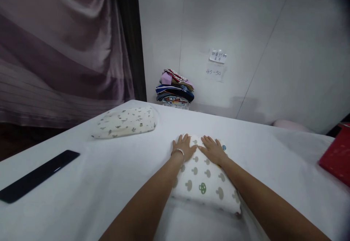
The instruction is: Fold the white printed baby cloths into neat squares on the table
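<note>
A folded white cloth (201, 175) printed with grey mushrooms, plus a green one and a blue one, lies on the white table in front of me. My left hand (183, 148) rests flat on its far left part, fingers spread, with a bracelet at the wrist. Palm down on the far right part is my right hand (213, 150), its fingers also stretched out. The two thumbs come close together near the middle of the cloth. Neither hand grips anything. Part of the cloth's right side is hidden under my right forearm.
Farther left lies another folded cloth (127, 122) with small dark prints. A flat black object (38, 175) is at the table's left. Folded fabrics (175, 89) are stacked by the wall, below paper notes (217, 57). Something red (337, 155) sits at the right edge.
</note>
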Demonstrator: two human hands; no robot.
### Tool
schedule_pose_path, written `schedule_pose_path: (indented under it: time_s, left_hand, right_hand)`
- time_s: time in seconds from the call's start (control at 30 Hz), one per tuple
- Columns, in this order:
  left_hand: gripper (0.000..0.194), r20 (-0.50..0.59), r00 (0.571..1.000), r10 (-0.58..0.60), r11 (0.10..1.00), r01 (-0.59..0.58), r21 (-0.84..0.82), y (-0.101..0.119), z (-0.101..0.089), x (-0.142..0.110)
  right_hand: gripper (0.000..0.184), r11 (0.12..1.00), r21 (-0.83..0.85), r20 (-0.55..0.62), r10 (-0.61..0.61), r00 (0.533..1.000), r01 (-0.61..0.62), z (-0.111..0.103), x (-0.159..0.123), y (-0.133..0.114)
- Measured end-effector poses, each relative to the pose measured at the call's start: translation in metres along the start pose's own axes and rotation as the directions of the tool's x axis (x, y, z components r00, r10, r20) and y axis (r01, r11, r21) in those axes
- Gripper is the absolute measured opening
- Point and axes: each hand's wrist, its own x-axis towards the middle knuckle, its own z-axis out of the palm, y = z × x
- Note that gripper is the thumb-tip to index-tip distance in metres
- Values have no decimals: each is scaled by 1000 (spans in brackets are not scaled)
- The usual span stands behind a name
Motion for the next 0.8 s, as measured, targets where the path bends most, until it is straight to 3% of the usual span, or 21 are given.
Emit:
schedule_pose_path:
  time_s: [0.2,0.3,0.43,0.57,0.8]
  left_hand:
    - [71,-18,1000,-7,1000,8,16,1,0,-2]
    - [72,-30,1000,-2,1000,3,13,2,0,-3]
    - [71,-28,1000,-4,1000,4,17,3,-2,-4]
    - [72,-6,1000,-10,999,10,39,3,-2,-3]
    - [73,24,1000,-18,996,15,89,5,-3,-2]
  right_hand:
    - [63,996,58,89,64,994,-69,-29,-2,-12]
    - [66,996,85,18,39,999,-40,-37,-21,-20]
    - [68,999,47,22,-22,1000,21,-15,-50,-25]
    - [68,999,24,4,-31,1000,31,4,-58,-22]
    - [69,1000,23,11,-21,1000,21,0,-55,-21]
